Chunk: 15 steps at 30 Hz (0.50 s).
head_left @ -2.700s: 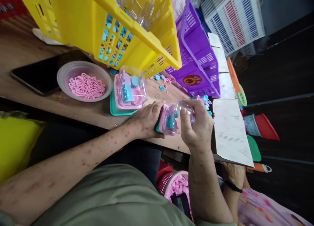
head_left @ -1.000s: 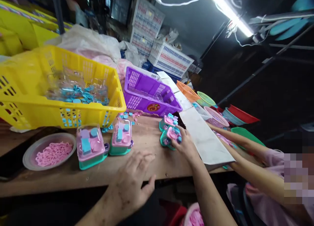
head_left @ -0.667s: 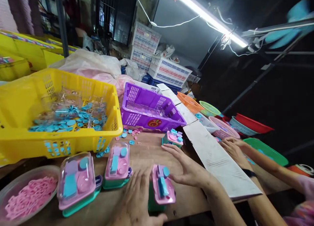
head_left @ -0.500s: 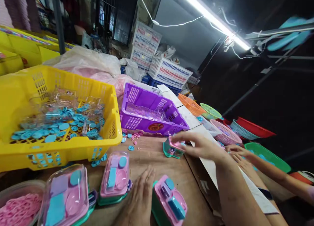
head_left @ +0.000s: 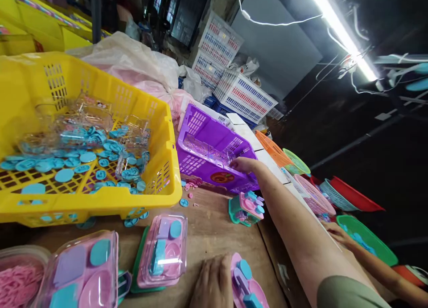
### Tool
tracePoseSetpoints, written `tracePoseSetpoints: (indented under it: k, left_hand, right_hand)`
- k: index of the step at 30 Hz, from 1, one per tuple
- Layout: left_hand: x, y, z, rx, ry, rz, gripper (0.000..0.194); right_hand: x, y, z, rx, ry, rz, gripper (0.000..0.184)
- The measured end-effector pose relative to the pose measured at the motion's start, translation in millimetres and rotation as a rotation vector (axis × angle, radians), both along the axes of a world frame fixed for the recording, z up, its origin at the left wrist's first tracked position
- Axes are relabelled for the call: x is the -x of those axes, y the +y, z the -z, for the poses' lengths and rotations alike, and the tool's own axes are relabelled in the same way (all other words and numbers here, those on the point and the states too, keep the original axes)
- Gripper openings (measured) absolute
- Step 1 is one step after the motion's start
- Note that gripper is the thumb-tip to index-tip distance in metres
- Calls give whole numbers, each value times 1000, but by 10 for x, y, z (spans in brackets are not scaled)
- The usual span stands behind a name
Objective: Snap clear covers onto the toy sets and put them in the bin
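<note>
My left hand [head_left: 214, 281] lies on the table, fingers down, against a toy set with a pink tray [head_left: 249, 283] carrying blue and purple pieces. My right hand [head_left: 245, 164] reaches over the near side of a purple basket [head_left: 214, 176], at clear plastic pieces [head_left: 210, 149] inside; its fingertips are partly hidden. Just below that arm, a small green-and-pink toy box [head_left: 247, 208] stands uncovered with pieces on top. Left of my left hand are a toy box under a clear cover [head_left: 167, 250] and another covered toy box [head_left: 82, 270].
A yellow basket [head_left: 133, 201] with blue discs and clear covers takes up the left. A round tub of pink parts [head_left: 23, 277] sits at lower left. Small loose discs [head_left: 184, 203] lie on the table. Another person's arm [head_left: 374, 263] is at right, near colored baskets [head_left: 314, 194].
My right hand has let go of the green-and-pink toy box and moved into the purple basket. The box's top pieces now show. My left hand remains beside the pink tray.
</note>
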<state>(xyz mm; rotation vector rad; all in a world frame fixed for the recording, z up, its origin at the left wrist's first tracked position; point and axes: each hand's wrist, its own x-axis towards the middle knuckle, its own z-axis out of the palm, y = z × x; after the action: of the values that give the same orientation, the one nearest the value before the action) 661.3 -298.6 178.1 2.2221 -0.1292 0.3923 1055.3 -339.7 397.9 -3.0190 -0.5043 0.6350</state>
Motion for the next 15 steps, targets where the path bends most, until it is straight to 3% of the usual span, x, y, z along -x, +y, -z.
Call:
tracePoseSetpoints:
  k: [4, 8, 12, 14, 15]
  left_hand:
    - [24, 153, 2, 35, 35, 59, 94]
    - [101, 481, 43, 62, 3, 121, 110]
    - [221, 677, -107, 108, -101, 140, 150]
    - [330, 716, -307, 148, -157, 129, 166]
    - [397, 736, -437, 176, -192, 125, 165]
  right_hand:
    - [151, -145, -374, -230, -164, -79, 10]
    - [747, -356, -735, -528, -355, -173, 35]
    - [1657, -501, -761, -989, -311, -113, 54]
    - [2137, -534, -681, -1185, -237, -40, 53]
    - [2369, -547, -646, -1218, -201, -30, 50]
